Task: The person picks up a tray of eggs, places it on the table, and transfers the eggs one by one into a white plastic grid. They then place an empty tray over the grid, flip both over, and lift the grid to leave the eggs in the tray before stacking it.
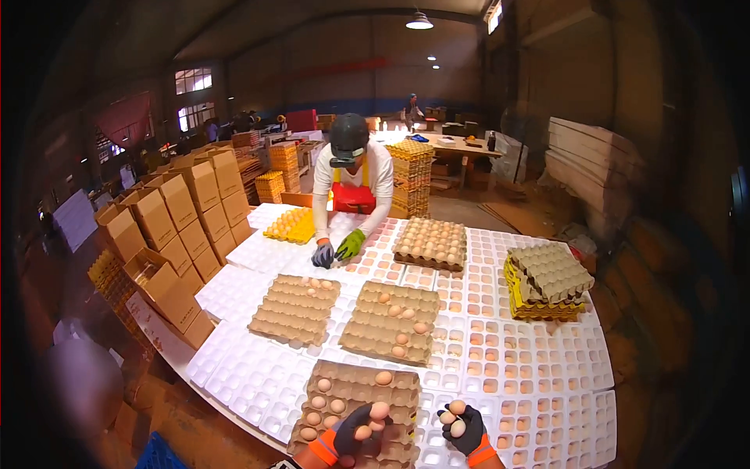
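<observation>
My left hand [361, 431], in a dark glove with an orange cuff, is closed around several eggs over the near brown egg tray [355, 377]. That tray holds several more eggs on its left and one near its top. To the right, my right hand [466, 430], gloved alike, holds several eggs [458, 427] above the white foam trays [449, 381]. Eggs fill many of the foam cells on the right. Beyond my hands lie two brown trays, the left one [293, 309] and the middle one [391, 316], each with some eggs.
Across the table, a co-worker [355, 168] in a cap bends over the foam trays with gloved hands. A full egg tray stack [431, 242], empty stacked trays [549, 273] and a yellow tray [291, 225] stand on the table. Cardboard boxes [176, 207] line the left side.
</observation>
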The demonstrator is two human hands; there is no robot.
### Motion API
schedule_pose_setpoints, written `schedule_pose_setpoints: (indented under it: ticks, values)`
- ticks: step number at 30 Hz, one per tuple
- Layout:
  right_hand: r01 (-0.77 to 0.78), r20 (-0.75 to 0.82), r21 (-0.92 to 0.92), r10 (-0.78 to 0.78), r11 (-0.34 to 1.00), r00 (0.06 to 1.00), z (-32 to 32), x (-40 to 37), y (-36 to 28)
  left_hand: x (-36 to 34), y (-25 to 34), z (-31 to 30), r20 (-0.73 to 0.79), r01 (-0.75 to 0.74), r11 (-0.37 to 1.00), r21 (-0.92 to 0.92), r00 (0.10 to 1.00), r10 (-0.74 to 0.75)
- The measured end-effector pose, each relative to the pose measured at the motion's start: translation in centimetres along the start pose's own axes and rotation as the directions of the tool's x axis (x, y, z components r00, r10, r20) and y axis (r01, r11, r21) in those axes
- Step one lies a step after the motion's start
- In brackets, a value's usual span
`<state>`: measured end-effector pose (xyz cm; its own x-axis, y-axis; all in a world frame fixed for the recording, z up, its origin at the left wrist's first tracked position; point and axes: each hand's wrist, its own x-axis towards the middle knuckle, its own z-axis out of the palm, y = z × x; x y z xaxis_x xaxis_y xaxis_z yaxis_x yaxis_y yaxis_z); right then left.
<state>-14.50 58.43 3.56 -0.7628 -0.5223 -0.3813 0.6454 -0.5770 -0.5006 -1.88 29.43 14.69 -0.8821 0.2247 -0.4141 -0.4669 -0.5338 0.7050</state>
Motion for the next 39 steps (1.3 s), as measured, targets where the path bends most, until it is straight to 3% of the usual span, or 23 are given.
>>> schedule_pose_setpoints:
  ticks: [2, 3, 4, 5, 6, 7, 8, 9, 10, 13, 16, 23, 26, 29, 30, 31, 32, 33, 34, 35, 36, 38, 39]
  values:
    - [-0.028, 0.062, 0.136, 0.019, 0.99, 0.998, -2.3, -1.8, 0.5, 3.4, -2.6, 0.3, 0.135, -0.01, 1.0, 0.011, 0.991, 0.009]
    - [0.141, 0.034, -0.287, -0.137, 0.948, 0.99, -0.3, -4.1, 0.2, 5.4, -3.9, 0.8, 0.179, -0.043, 0.997, 0.07, 0.983, 0.03]
    - [-0.077, 0.042, 0.195, 0.07, 0.978, 0.997, -3.2, -3.7, 0.1, 6.0, -5.4, 1.1, 0.248, -0.222, 0.947, 0.232, 0.955, 0.163]
    - [-0.081, 0.067, 0.189, 0.069, 0.979, 0.995, -5.5, -3.5, 0.4, 6.7, -6.8, 1.5, 0.342, -0.401, 0.84, 0.365, 0.897, 0.279]
    - [-0.086, 0.091, 0.184, 0.07, 0.979, 0.993, -5.1, -4.5, -0.1, 7.3, -8.1, 1.7, 0.31, -0.284, 0.914, 0.289, 0.931, 0.191]
    - [0.0, -0.048, -0.159, -0.008, 0.987, 0.999, -4.7, -6.0, -0.8, 7.9, -9.3, 1.7, 0.283, -0.162, 0.965, 0.206, 0.954, 0.099]
    - [-0.109, 0.015, -0.03, 0.11, 0.994, 0.994, -5.0, -6.5, -1.7, 8.3, -9.6, 2.7, 0.261, -0.039, 0.992, 0.119, 0.965, 0.007]
    - [-0.027, -0.035, -0.163, 0.021, 0.986, 0.999, -5.0, -7.2, -1.9, 7.3, -9.6, 4.6, 0.193, -0.028, 0.996, 0.085, 0.981, 0.012]
    - [0.047, -0.068, -0.3, -0.071, 0.953, 0.995, -4.8, -7.8, -2.1, 8.0, -10.2, 4.9, 0.228, -0.015, 0.996, 0.086, 0.974, -0.004]
    - [-0.161, -0.078, 0.015, 0.162, 0.987, 0.984, -8.2, -6.5, -3.1, 9.9, -12.0, 4.3, 0.271, 0.022, 0.995, 0.097, 0.961, -0.048]
    - [-0.064, -0.094, -0.416, 0.028, 0.907, 0.995, -6.5, -8.2, -4.7, 10.2, -13.2, 4.1, 0.234, 0.029, 0.994, 0.105, 0.971, -0.053]
    - [-0.171, -0.038, -0.073, 0.169, 0.982, 0.985, -10.7, -4.9, -3.1, 8.6, -13.4, 5.9, 0.216, -0.072, 0.992, 0.108, 0.975, 0.047]
    - [-0.144, -0.036, -0.103, 0.141, 0.984, 0.989, -11.1, -5.2, -2.7, 7.7, -12.7, 7.2, 0.205, -0.076, 0.991, 0.112, 0.977, 0.051]
    - [-0.15, -0.153, -0.418, 0.094, 0.896, 0.984, -4.6, -8.9, -6.0, 7.8, -12.8, 6.6, 0.248, -0.084, 0.981, 0.176, 0.968, 0.039]
    - [-0.123, -0.132, -0.35, 0.081, 0.929, 0.988, -6.6, -8.4, -5.2, 8.2, -12.7, 6.4, 0.212, 0.055, 0.994, 0.099, 0.974, -0.075]
    - [-0.09, -0.133, -0.288, 0.054, 0.953, 0.99, -8.2, -7.7, -4.6, 7.5, -12.9, 7.1, 0.212, -0.097, 0.973, 0.209, 0.976, 0.052]
    - [-0.11, -0.156, -0.21, 0.078, 0.971, 0.985, -7.6, -8.5, -5.4, 6.8, -12.2, 8.9, 0.142, -0.127, 0.957, 0.262, 0.986, 0.092]
    - [-0.011, -0.181, -0.255, -0.037, 0.967, 0.983, -7.3, -9.5, -5.9, 7.0, -12.5, 8.4, 0.187, -0.103, 0.971, 0.216, 0.98, 0.062]
    - [0.045, -0.121, -0.281, -0.082, 0.959, 0.989, -9.7, -9.9, -5.7, 7.3, -11.9, 9.2, 0.092, 0.053, 0.981, 0.188, 0.993, -0.072]
    - [0.048, -0.191, -0.288, -0.107, 0.957, 0.976, -11.0, -10.2, -5.7, 8.1, -12.8, 8.7, -0.02, 0.208, 0.975, 0.077, 0.978, -0.207]
    - [0.071, -0.236, -0.306, -0.148, 0.949, 0.96, -11.6, -10.1, -6.1, 8.2, -13.1, 9.0, -0.058, 0.207, 0.974, 0.091, 0.978, -0.202]
    - [-0.097, -0.405, -0.428, -0.095, 0.898, 0.909, -8.1, -12.7, -8.9, 8.2, -14.2, 8.8, -0.122, 0.215, 0.967, 0.134, 0.972, -0.199]
    - [-0.006, -0.436, -0.497, -0.244, 0.868, 0.866, -9.7, -12.3, -8.1, 8.0, -14.7, 8.9, -0.148, 0.206, 0.966, 0.158, 0.972, -0.183]
